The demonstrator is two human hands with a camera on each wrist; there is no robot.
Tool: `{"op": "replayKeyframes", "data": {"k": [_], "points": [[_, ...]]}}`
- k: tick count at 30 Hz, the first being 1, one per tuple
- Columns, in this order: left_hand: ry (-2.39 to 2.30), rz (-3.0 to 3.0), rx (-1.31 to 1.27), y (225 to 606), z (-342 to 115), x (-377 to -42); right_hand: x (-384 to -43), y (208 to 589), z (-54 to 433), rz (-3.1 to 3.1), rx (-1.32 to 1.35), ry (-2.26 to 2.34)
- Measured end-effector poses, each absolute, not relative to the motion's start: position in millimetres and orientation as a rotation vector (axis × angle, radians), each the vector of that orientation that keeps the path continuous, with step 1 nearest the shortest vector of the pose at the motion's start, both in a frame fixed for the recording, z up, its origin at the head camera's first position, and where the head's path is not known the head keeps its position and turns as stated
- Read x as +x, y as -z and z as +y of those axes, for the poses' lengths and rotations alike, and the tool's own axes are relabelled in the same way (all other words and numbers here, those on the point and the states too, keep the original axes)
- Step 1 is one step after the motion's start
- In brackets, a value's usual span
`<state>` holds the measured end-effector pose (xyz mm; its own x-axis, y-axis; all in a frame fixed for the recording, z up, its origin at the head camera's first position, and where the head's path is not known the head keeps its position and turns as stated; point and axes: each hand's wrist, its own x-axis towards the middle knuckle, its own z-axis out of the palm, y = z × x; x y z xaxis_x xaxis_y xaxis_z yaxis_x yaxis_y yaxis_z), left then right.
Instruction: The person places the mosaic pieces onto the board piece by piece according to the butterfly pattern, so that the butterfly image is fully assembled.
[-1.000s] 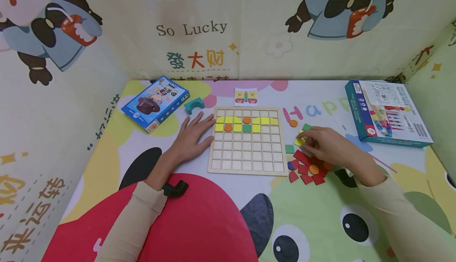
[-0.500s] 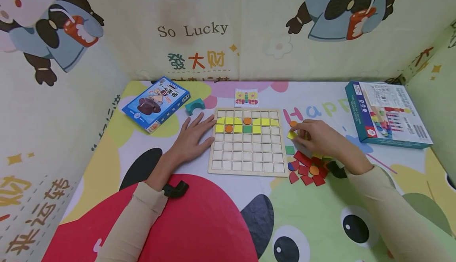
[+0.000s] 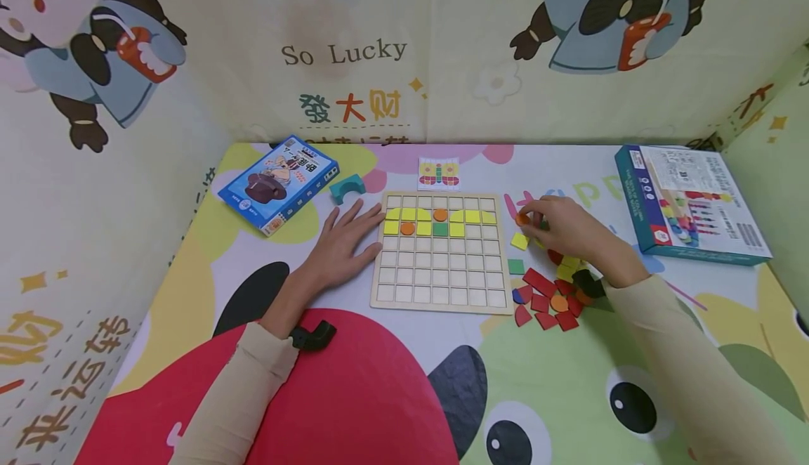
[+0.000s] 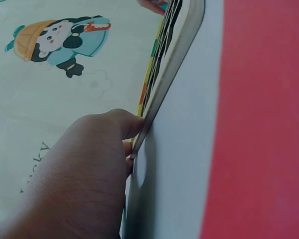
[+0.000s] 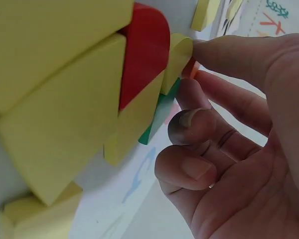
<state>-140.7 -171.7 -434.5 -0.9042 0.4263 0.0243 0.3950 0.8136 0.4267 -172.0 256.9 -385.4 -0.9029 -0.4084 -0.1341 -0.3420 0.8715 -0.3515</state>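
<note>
Printed tablecloth (image 3: 354, 388) — orange disc (image 3: 521, 219) between right hand (image 3: 561, 225) fingertips.

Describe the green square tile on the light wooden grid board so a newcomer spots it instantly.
Find the light wooden grid board touched by the person's left hand. In its third row from the top, middle column, sits the green square tile. It lies below an orange disc, between flat yellow tiles, and is the board's only green piece.

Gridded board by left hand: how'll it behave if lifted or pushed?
The board looks flat and thin-edged, so probably stiff and light. Lying broad and low, it'll likely slide rather than tip. Tilting might spill the yellow pieces sitting on it.
</note>
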Motion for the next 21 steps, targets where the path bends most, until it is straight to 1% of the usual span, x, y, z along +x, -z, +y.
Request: {"op": "replayKeyframes", "data": {"k": [7, 16, 21], "points": [[-0.664, 2.924, 0.666, 432.3, -171.0, -139.9, -176.8, 381.0, 243.7, 2.874, -0.538, 0.489], [-0.646, 2.929, 0.665, 433.9, -171.4, -140.4, -167.5, 380.5, 197.8, 2.856, -0.716, 0.473], [-0.654, 2.929, 0.667, 434.0, -171.7, -140.5, -162.5, 380.5, 183.9, 2.846, -0.772, 0.474]]}}
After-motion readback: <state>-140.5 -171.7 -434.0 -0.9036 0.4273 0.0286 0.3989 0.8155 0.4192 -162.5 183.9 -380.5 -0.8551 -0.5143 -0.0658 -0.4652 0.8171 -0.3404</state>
